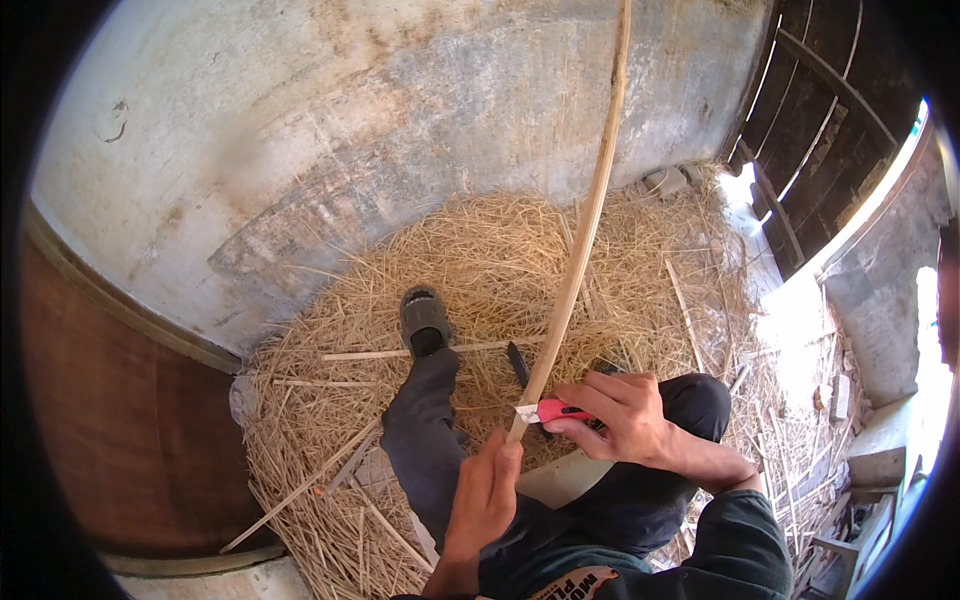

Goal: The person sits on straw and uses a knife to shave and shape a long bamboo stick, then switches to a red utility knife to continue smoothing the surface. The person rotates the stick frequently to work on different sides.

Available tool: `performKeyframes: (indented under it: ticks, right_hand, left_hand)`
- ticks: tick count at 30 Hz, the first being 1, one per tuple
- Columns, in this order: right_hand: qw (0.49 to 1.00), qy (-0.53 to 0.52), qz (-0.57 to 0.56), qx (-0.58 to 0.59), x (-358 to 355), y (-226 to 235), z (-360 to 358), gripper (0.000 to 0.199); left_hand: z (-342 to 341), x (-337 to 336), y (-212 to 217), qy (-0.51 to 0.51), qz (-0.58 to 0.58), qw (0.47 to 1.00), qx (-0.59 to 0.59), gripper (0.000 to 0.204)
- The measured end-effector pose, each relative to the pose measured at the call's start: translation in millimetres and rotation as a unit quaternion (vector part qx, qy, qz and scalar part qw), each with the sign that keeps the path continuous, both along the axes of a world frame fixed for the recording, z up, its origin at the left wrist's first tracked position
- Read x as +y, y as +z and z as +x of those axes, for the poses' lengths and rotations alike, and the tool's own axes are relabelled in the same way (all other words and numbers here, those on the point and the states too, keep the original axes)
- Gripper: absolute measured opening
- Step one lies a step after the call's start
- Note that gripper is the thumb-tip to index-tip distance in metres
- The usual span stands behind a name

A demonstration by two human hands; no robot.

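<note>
A long, pale wooden strip [574, 285] rises from my lap and leans away toward the far wall. My left hand [485, 492] is closed round its lower end. In my right hand [628, 418] is a red utility knife [560, 409], the fingers wrapped over its handle. Its short blade meets the strip just above my left hand. Behind the strip, a dark, flat, blade-like thing [517, 364] shows in part, its lower end hidden. Both my forearms rest near my bent legs.
Straw-like shavings [480, 240] cover the floor, with several loose strips [300, 485] among them. My left foot wears a dark clog [425, 318]. A stained wall [400, 110] stands ahead, a brown panel [140, 410] at left, dark planks [820, 120] at upper right.
</note>
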State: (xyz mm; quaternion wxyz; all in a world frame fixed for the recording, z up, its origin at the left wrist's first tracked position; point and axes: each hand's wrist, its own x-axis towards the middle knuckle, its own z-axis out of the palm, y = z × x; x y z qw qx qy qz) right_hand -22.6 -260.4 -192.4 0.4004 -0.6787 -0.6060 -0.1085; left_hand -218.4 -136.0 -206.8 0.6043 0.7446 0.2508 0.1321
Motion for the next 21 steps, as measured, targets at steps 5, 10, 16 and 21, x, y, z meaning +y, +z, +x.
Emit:
performKeyframes:
  ticks: [5, 10, 16, 21]
  right_hand:
    - [1.0, 0.015, 0.0, 0.021, -3.2, -2.6, -1.7, 0.037]
    - [1.0, -0.002, -0.02, 0.007, -1.6, -0.6, -0.2, 0.036]
    - [1.0, -0.007, -0.011, -0.015, -0.3, -1.4, 3.3, 0.037]
    - [0.999, -0.011, -0.003, -0.036, 3.0, -2.1, 4.9, 0.037]
  left_hand:
    - [3.5, -0.5, 1.6, -0.004, 0.006, 1.0, 0.001, 0.037]
    - [6.0, -0.8, -2.5, 0.007, 0.033, 0.999, 0.004, 0.037]
    - [7.9, -4.8, 0.6, 0.021, 0.057, 0.998, 0.014, 0.038]
    - [6.8, -5.6, -0.1, 0.027, 0.075, 0.997, 0.019, 0.039]
